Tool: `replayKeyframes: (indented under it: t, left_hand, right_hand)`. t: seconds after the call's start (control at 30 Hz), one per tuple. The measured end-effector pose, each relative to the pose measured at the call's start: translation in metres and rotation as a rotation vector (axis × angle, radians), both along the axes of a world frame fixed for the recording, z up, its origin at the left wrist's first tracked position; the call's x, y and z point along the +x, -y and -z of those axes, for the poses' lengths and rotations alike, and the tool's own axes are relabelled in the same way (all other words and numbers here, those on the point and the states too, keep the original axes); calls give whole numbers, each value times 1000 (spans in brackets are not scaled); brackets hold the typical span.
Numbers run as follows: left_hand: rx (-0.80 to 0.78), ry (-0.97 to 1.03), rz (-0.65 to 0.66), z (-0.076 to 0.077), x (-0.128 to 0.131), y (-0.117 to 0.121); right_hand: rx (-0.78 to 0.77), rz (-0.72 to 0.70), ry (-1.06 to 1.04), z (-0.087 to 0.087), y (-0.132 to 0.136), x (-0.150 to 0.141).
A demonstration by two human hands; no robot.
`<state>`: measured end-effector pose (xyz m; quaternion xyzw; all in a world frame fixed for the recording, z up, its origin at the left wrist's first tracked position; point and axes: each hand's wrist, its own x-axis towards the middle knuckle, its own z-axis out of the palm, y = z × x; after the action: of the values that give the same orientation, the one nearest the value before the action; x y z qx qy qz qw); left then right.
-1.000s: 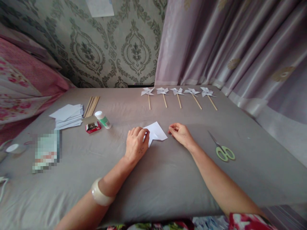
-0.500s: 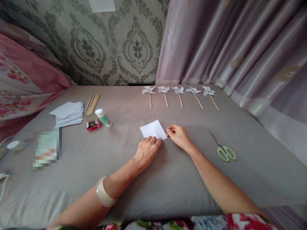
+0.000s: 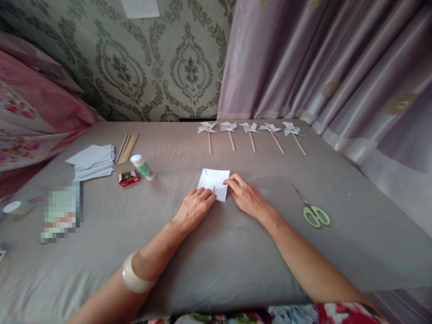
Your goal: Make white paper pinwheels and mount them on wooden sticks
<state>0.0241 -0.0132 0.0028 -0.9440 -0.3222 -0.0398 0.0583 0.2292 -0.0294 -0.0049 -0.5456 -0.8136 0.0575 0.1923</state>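
And round comes the sheet of paper (image 3: 218, 177)! Half a second ago it had a corner aimed at the far edge of the surface (image 3: 256, 261); now one whole side lies roughly along that edge, out in the middle of the surface. My right hand (image 3: 248, 198), just beside the paper a moment back, is now touching it, fingertips on its right side. My left hand (image 3: 197, 204) has slid across to the near left part. So both hands are on the one sheet, which I'd judge steadies it better for the folding and pressing that seems to be under way

The hands, then: apart from each other, the paper between them. The left is curled, knuckles up, fingertips bearing down where a small raised flap or crease shows; its thumb is hidden, so I can't tell whether it pinches. The right has its fingers bunched close, barely open, and I can't tell whether the thumb grips from below

Along the far edge, towards the far right corner, five pinwheels (image 3: 250, 128) lie in a row on their sticks. Over by the left edge sits a paper stack (image 3: 93, 164), with loose sticks (image 3: 127, 148) nearer the far left corner, a red box (image 3: 128, 178) and a white-capped bottle (image 3: 143, 168) just inward. Scissors (image 3: 316, 217) rest towards the right edge, well apart from my right hand
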Motion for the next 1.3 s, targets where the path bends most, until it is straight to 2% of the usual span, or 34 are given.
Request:
replayKeyframes:
  t: [0.2, 0.43, 0.77, 0.93, 1.03, 1.13, 1.2, 1.3]
  left_hand:
    - [28, 6, 46, -2, -5, -5]
    - [22, 40, 26, -3, -12, -9]
    - [63, 145, 17, 1, -12, -8]
    - [29, 277, 23, 2, -10, -8]
    - [-63, 449, -41, 2, -8, -13]
    - [-152, 596, -158, 3, -3, -23]
    - [-185, 595, -209, 4, 1, -31]
    - [-219, 482, -242, 5, 6, -41]
  right_hand:
    - [60, -77, 95, -2, 2, -1]
    - [78, -124, 142, -1, 4, -6]
    - [29, -135, 62, 2, 9, -18]
    - [-22, -125, 46, 3, 11, -19]
    - [-53, -115, 33, 1, 11, -19]
    - [-73, -114, 31, -2, 12, -19]
    - [-88, -101, 20, -5, 12, -19]
    - [-122, -49, -4, -5, 12, -20]
